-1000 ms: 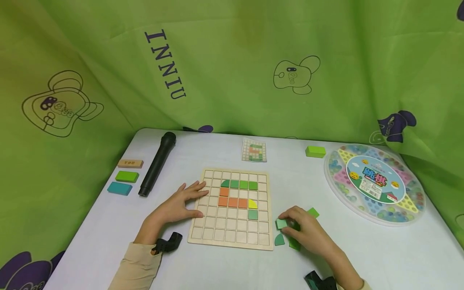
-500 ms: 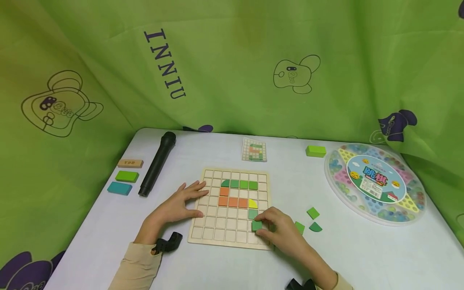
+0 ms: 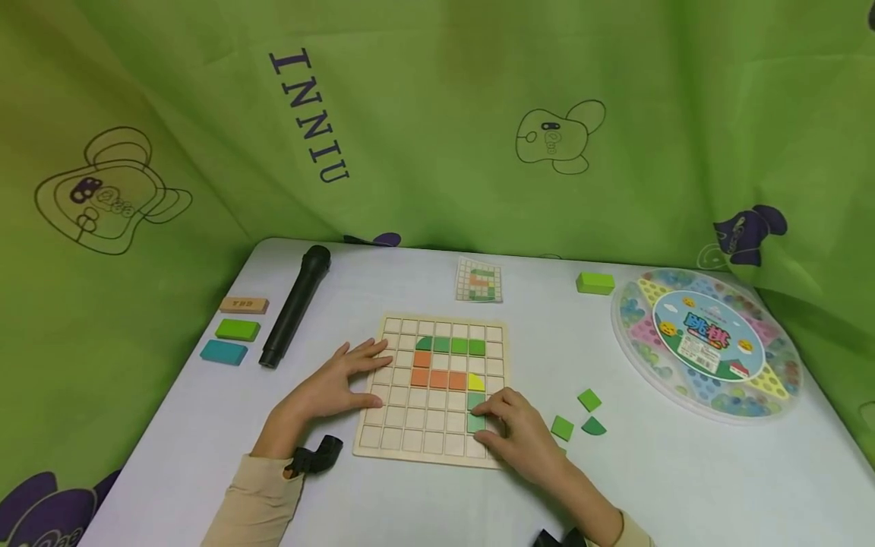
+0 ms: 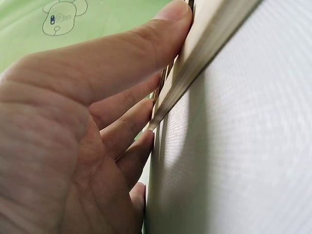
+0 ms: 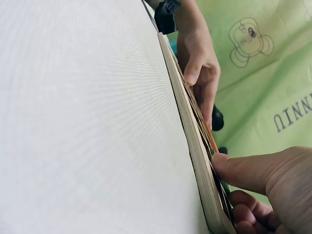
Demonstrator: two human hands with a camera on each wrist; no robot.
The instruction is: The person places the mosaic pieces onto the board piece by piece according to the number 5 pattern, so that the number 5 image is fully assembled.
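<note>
A wooden grid board (image 3: 406, 439) lies on the table, with green, orange and yellow tiles set in some of its squares. My left hand (image 3: 338, 386) rests on the board's left edge, fingers spread and thumb (image 4: 171, 12) at the rim. At the right side, my right hand (image 3: 522, 437) has its thumb and index finger about a green square tile (image 3: 475, 423), which sits in a square just below another green tile (image 3: 476, 401). Above these is a yellow tile (image 3: 475, 382) with a rounded corner.
Loose green tiles (image 3: 563, 428) lie right of the board. Behind it is a pattern card (image 3: 478, 281). A microphone (image 3: 295, 308) and several small blocks (image 3: 237, 330) lie at left. A round board-game case (image 3: 707, 346) and a green block (image 3: 595, 283) are at right.
My right hand has carried the green square tile from the loose pieces leftward onto the board and down into a square. The loose pieces have shifted on the table. My left hand stays put.
</note>
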